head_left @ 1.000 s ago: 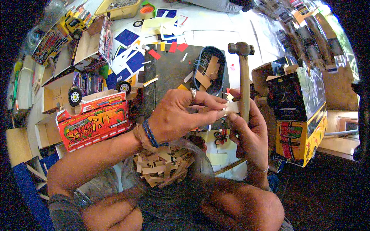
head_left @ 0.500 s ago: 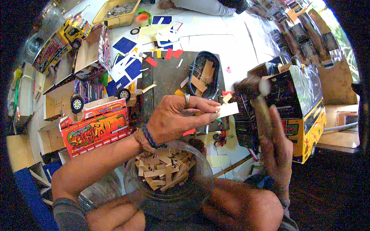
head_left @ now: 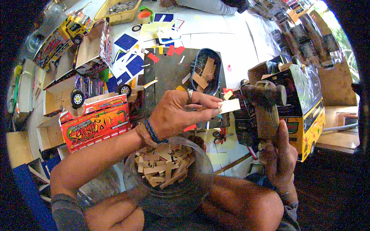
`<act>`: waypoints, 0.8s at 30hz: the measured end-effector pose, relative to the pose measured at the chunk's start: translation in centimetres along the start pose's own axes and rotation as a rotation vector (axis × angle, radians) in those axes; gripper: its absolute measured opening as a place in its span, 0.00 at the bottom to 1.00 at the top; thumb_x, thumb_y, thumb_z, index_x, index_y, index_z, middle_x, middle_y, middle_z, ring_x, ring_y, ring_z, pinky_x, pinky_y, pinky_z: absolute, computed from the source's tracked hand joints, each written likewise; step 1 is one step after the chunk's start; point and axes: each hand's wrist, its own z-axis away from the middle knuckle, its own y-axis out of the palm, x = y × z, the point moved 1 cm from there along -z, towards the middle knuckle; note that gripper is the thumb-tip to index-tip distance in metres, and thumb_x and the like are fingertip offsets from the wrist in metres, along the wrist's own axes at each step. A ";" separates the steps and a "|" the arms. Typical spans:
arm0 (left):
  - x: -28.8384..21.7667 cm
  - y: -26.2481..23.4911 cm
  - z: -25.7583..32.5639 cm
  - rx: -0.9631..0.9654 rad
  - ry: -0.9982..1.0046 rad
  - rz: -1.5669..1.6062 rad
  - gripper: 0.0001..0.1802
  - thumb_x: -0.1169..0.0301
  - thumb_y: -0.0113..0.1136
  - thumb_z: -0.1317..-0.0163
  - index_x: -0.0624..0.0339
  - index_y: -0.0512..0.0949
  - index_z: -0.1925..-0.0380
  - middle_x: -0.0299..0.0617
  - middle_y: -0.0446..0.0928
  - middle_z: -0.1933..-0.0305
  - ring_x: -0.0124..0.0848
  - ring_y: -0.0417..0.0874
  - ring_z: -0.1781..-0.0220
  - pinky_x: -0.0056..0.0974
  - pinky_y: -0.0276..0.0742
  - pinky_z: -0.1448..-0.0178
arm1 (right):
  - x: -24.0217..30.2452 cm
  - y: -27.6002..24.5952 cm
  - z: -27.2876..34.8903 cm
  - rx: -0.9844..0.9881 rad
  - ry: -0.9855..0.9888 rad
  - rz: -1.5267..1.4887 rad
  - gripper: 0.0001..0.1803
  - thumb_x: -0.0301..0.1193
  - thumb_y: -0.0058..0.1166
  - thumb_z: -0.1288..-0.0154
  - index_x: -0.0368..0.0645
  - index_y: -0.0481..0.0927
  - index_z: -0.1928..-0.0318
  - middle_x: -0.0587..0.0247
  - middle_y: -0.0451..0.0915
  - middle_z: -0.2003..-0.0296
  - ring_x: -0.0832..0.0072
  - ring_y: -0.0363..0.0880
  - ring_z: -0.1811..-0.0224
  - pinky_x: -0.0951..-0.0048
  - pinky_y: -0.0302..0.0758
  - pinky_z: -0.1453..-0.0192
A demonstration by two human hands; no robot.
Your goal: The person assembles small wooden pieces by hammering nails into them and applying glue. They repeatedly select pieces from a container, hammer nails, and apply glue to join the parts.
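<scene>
Between the thumb and fingers of my left hand (head_left: 179,113) is a small pale rectangular strip (head_left: 230,106), thin wood or card, pinched near one end. My right hand (head_left: 279,159) grips a hammer (head_left: 268,121) by its wooden handle, index finger stretched along it. The dark metal hammer head points away from me, raised to the right of the strip and apart from it. Beneath my left wrist, a clear round container (head_left: 208,169) holds many thin wood strips (head_left: 165,165). Behind my left hand lies a dark board (head_left: 165,77).
A blue oval tub (head_left: 218,73) with nails and wood pieces stands on the board. Toy truck bodies surround me: a red one (head_left: 96,123) at left, a black and yellow one (head_left: 308,115) at right. Red-handled scissors (head_left: 219,136) lie nearby. Far off rests another person's grey-clothed leg (head_left: 208,4).
The hammer, blurred earlier, has swung slightly right and down and now shows sharply. My left hand keeps its pinch on the pale strip, almost in place.
</scene>
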 end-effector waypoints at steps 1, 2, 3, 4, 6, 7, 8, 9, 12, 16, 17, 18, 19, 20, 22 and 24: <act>0.0 0.0 0.0 -0.004 -0.003 0.017 0.10 0.71 0.71 0.36 0.62 0.88 0.56 0.48 0.85 0.46 0.32 0.86 0.44 0.38 0.82 0.37 | -0.1 0.1 0.0 0.021 -0.018 0.020 0.32 0.18 0.50 0.32 0.39 0.67 0.27 0.45 0.84 0.60 0.55 0.84 0.68 0.62 0.80 0.63; 0.0 0.0 0.0 -0.001 -0.020 0.018 0.10 0.71 0.71 0.36 0.62 0.88 0.56 0.48 0.86 0.46 0.32 0.86 0.44 0.38 0.82 0.37 | -0.2 0.5 0.0 0.037 -0.038 0.047 0.32 0.18 0.50 0.32 0.39 0.67 0.27 0.46 0.84 0.61 0.55 0.83 0.69 0.62 0.79 0.64; 0.0 0.0 0.0 0.004 -0.036 0.020 0.10 0.71 0.71 0.36 0.62 0.88 0.56 0.48 0.86 0.46 0.32 0.86 0.44 0.38 0.82 0.37 | -0.4 0.5 0.1 0.291 0.060 0.154 0.33 0.17 0.52 0.33 0.42 0.68 0.27 0.46 0.84 0.60 0.54 0.84 0.68 0.61 0.80 0.63; 0.0 0.0 0.0 0.010 -0.051 0.020 0.11 0.71 0.71 0.36 0.62 0.88 0.55 0.48 0.86 0.46 0.32 0.86 0.44 0.38 0.82 0.38 | -0.4 0.8 0.0 0.235 0.049 0.144 0.35 0.17 0.54 0.35 0.46 0.69 0.27 0.52 0.79 0.66 0.58 0.81 0.72 0.61 0.78 0.67; 0.0 -0.1 0.0 -0.006 -0.016 -0.047 0.10 0.71 0.71 0.35 0.62 0.88 0.55 0.49 0.86 0.47 0.33 0.86 0.44 0.38 0.82 0.38 | -0.5 1.2 0.0 0.129 0.026 0.123 0.40 0.18 0.59 0.40 0.56 0.71 0.26 0.62 0.67 0.79 0.64 0.74 0.80 0.60 0.74 0.76; 0.0 -0.1 0.1 -0.016 -0.011 -0.084 0.10 0.71 0.71 0.35 0.62 0.88 0.55 0.49 0.86 0.47 0.33 0.86 0.44 0.38 0.82 0.38 | -0.6 1.2 0.1 0.069 -0.002 0.132 0.38 0.18 0.59 0.39 0.53 0.71 0.27 0.62 0.70 0.77 0.64 0.76 0.79 0.61 0.75 0.76; 0.0 0.0 0.1 -0.011 -0.001 -0.051 0.10 0.71 0.71 0.35 0.62 0.88 0.56 0.49 0.86 0.47 0.33 0.86 0.44 0.38 0.82 0.38 | -0.6 1.1 0.1 0.017 -0.023 0.095 0.37 0.19 0.59 0.37 0.50 0.71 0.27 0.61 0.73 0.76 0.64 0.77 0.78 0.62 0.76 0.75; 0.0 -0.1 0.0 -0.007 0.009 -0.027 0.10 0.71 0.71 0.35 0.62 0.88 0.56 0.50 0.85 0.47 0.33 0.86 0.44 0.38 0.82 0.38 | -0.7 1.1 0.1 -0.048 -0.050 0.073 0.36 0.19 0.60 0.37 0.49 0.71 0.27 0.61 0.74 0.75 0.64 0.78 0.78 0.63 0.76 0.75; 0.2 -0.1 0.0 -0.005 0.015 -0.006 0.10 0.70 0.71 0.35 0.61 0.88 0.56 0.50 0.85 0.47 0.33 0.86 0.45 0.37 0.82 0.39 | -0.9 0.7 0.2 -0.032 -0.053 0.067 0.35 0.20 0.60 0.36 0.47 0.71 0.27 0.56 0.80 0.69 0.62 0.82 0.73 0.64 0.78 0.72; 0.5 -0.2 0.0 0.003 0.033 0.013 0.11 0.70 0.71 0.35 0.61 0.88 0.55 0.48 0.86 0.48 0.30 0.86 0.48 0.36 0.83 0.40 | -1.1 0.9 0.4 0.179 0.014 0.104 0.36 0.22 0.61 0.35 0.48 0.68 0.26 0.49 0.86 0.58 0.57 0.88 0.64 0.62 0.83 0.66; 0.6 -0.2 0.0 -0.009 0.038 -0.009 0.11 0.70 0.71 0.35 0.61 0.88 0.55 0.46 0.87 0.49 0.28 0.86 0.49 0.35 0.83 0.42 | -1.1 1.0 0.4 0.247 0.046 0.118 0.36 0.22 0.61 0.34 0.49 0.68 0.26 0.47 0.86 0.56 0.55 0.89 0.62 0.61 0.84 0.64; 0.6 -0.1 0.0 -0.023 0.048 -0.027 0.11 0.69 0.71 0.36 0.61 0.88 0.55 0.45 0.87 0.51 0.26 0.86 0.51 0.34 0.83 0.43 | -1.0 1.2 0.3 0.232 0.066 0.073 0.35 0.21 0.57 0.33 0.45 0.66 0.26 0.45 0.86 0.55 0.56 0.88 0.62 0.62 0.83 0.62; 0.7 0.0 0.0 -0.037 0.035 -0.043 0.12 0.69 0.71 0.36 0.60 0.88 0.54 0.43 0.88 0.53 0.25 0.86 0.52 0.34 0.83 0.44 | -0.9 1.5 0.1 0.221 0.095 0.032 0.34 0.20 0.54 0.32 0.40 0.64 0.25 0.43 0.85 0.55 0.57 0.88 0.62 0.63 0.82 0.59; 0.6 0.0 0.0 -0.046 0.080 -0.101 0.12 0.69 0.72 0.36 0.60 0.88 0.54 0.41 0.88 0.55 0.24 0.86 0.54 0.33 0.83 0.46 | -0.9 1.7 -0.1 0.209 0.123 -0.010 0.34 0.19 0.51 0.31 0.36 0.63 0.25 0.41 0.85 0.55 0.58 0.88 0.62 0.64 0.81 0.56; 0.4 0.0 0.2 -0.063 0.119 -0.214 0.13 0.68 0.72 0.36 0.59 0.88 0.54 0.37 0.88 0.60 0.21 0.85 0.57 0.31 0.82 0.49 | -0.7 2.2 -0.7 0.133 0.148 -0.100 0.35 0.19 0.50 0.30 0.38 0.61 0.24 0.40 0.84 0.48 0.62 0.88 0.58 0.66 0.81 0.52; 0.2 0.0 0.3 -0.056 0.167 -0.263 0.13 0.67 0.74 0.38 0.57 0.88 0.54 0.36 0.88 0.62 0.20 0.85 0.59 0.31 0.81 0.52 | -0.5 2.8 -1.4 0.095 0.228 -0.195 0.35 0.19 0.50 0.29 0.39 0.60 0.23 0.40 0.83 0.45 0.64 0.88 0.55 0.67 0.81 0.50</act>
